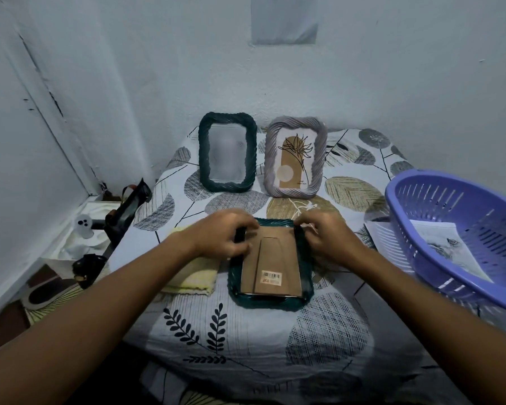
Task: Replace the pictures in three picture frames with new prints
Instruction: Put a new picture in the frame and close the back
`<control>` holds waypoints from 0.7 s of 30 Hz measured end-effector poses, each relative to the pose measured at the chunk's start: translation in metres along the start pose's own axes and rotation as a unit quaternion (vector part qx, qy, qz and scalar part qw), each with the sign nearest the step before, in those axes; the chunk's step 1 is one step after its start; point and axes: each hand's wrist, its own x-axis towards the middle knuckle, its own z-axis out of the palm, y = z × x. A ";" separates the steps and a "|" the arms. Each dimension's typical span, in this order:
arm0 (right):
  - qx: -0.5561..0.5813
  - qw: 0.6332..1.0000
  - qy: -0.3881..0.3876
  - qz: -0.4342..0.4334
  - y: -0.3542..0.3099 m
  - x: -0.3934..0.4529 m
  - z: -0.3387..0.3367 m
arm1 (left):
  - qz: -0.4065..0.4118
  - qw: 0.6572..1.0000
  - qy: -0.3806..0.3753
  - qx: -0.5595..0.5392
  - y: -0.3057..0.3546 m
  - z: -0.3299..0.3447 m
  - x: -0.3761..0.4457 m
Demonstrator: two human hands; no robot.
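A dark green frame (306,283) lies face down on the bed, its brown cardboard back (270,264) with a barcode sticker facing up. My left hand (227,236) grips its upper left edge and my right hand (326,238) pinches its upper right edge. Against the far wall stand a second dark green frame (227,184) with a blurred picture and a lilac frame (295,157) with a plant print. Paper prints (444,248) lie in the purple basket at the right.
The purple perforated basket (406,209) sits on the right of the leaf-patterned bedsheet (246,331). A yellow cloth (193,277) lies left of the flat frame. Dark gear and a tripod (123,214) stand on the floor at the left, by the wall.
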 end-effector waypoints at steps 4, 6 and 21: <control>0.059 0.997 -0.013 0.055 0.012 0.022 -0.010 | -0.037 0.996 0.077 -0.007 -0.019 -0.005 0.011; 0.052 0.995 -0.056 0.057 0.012 0.032 -0.014 | -0.049 0.997 0.060 -0.008 -0.028 -0.006 0.018; 0.022 0.969 -0.235 0.070 0.022 0.068 -0.014 | 0.041 0.999 -0.034 0.007 -0.047 -0.009 0.054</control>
